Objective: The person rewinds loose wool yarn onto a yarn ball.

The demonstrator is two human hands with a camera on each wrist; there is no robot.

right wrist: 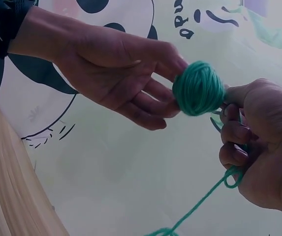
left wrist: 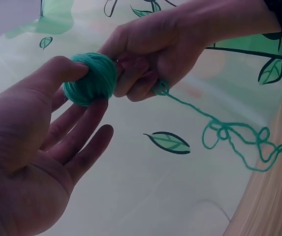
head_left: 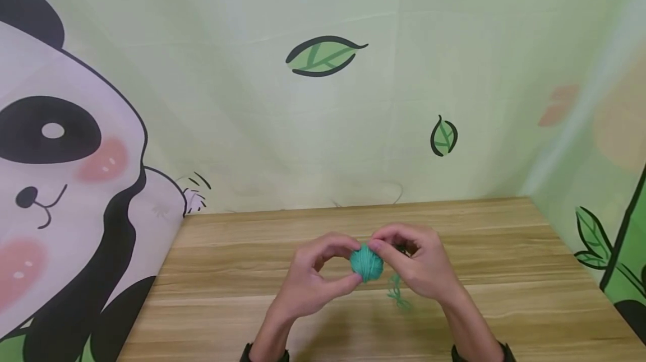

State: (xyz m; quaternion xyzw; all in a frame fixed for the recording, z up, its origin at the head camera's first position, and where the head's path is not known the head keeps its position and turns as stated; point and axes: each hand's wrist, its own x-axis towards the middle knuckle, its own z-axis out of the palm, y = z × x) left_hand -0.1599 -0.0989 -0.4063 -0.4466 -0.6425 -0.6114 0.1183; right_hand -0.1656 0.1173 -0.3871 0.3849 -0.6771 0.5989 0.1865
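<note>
A small ball of teal yarn (head_left: pixel 367 263) is held above the table between the two hands. My left hand (head_left: pixel 315 278) grips it from the left, thumb at its lower side and fingertips at its top. At the ball's upper right, my right hand (head_left: pixel 421 258) pinches with thumb and forefinger, its other fingers curled over the yarn. From beneath those curled fingers a loose, tangled yarn tail (left wrist: pixel 224 129) hangs down. In the right wrist view, a small loop (right wrist: pixel 233 178) of that strand shows just under the right palm.
Below the hands lies a wood-grain table (head_left: pixel 227 272). Behind it hangs a pale green backdrop (head_left: pixel 242 126) printed with leaves and a large panda (head_left: pixel 75 194) at the left. Dark sleeve cuffs (head_left: pixel 481 352) show at both wrists.
</note>
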